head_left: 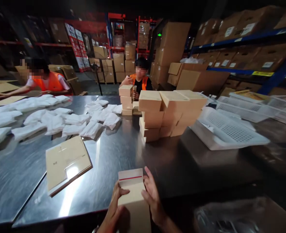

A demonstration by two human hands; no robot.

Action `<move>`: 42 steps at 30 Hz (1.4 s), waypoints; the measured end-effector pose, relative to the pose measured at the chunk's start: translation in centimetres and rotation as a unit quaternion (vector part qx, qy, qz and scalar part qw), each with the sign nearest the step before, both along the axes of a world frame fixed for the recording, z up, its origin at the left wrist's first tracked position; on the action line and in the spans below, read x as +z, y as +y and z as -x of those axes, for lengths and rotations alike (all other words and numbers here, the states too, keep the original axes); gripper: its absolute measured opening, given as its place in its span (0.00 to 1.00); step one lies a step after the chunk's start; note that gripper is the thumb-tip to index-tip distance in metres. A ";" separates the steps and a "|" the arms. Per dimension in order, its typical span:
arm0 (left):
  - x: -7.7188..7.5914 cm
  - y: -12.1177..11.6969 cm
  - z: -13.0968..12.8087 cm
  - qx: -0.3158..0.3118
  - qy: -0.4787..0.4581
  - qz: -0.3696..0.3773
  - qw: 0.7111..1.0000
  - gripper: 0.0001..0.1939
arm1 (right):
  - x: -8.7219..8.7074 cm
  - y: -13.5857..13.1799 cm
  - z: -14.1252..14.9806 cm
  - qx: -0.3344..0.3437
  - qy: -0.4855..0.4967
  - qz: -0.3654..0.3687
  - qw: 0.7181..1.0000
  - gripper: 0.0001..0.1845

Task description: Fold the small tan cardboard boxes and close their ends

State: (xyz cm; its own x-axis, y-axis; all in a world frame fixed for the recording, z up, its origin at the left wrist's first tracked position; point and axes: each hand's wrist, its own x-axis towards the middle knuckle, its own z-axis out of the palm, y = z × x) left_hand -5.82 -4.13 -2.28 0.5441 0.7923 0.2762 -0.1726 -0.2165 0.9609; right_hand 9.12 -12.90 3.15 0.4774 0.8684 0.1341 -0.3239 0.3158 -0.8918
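A carton (134, 204) is nearest, held between the half-curled left hand (115, 201) and the straighter-fingered right hand (154, 198); a box pile (170, 113) stands farther, right.

room across tabletop (123, 149) ahead, stacked boxes (168, 115) blocking beyond

The left hand (115, 202) and the right hand (154, 197) are left bare — slim tapering fingers (149, 174) are shown. The right forearm (168, 225) is seen unsleeved. At the left wrist, a small pale edge (95, 230) is glimpsed — too cropped to be identified.
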 end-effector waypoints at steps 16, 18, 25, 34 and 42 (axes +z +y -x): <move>6.0 1.1 -0.6 -0.088 -0.013 -0.174 0.981 0.14 | 0.0 -1.1 -0.6 -0.144 -0.300 -0.087 0.939 0.17; 6.2 1.0 -0.7 -0.086 -0.015 -0.183 0.979 0.13 | -0.1 -1.0 -0.5 -0.148 -0.307 -0.099 0.935 0.14; 6.2 1.2 -0.8 -0.091 -0.024 -0.206 0.974 0.13 | 0.1 -0.8 -0.3 -0.156 -0.309 -0.101 0.933 0.15; 5.8 2.0 -0.2 -0.122 -0.002 -0.222 0.967 0.15 | 0.3 -0.7 -0.4 -0.151 -0.305 -0.109 0.934 0.15; 6.0 1.9 1.0 -0.103 0.116 -0.304 0.940 0.15 | -0.1 -1.0 -0.3 -0.163 -0.298 -0.115 0.933 0.17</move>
State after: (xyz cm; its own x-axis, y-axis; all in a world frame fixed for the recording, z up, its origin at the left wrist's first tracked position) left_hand -6.84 -2.25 3.74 0.7702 0.3972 0.4991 -0.0723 -0.7231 0.6870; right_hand 9.47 -13.85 3.04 0.4927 0.6054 0.6251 0.3558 0.5154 -0.7796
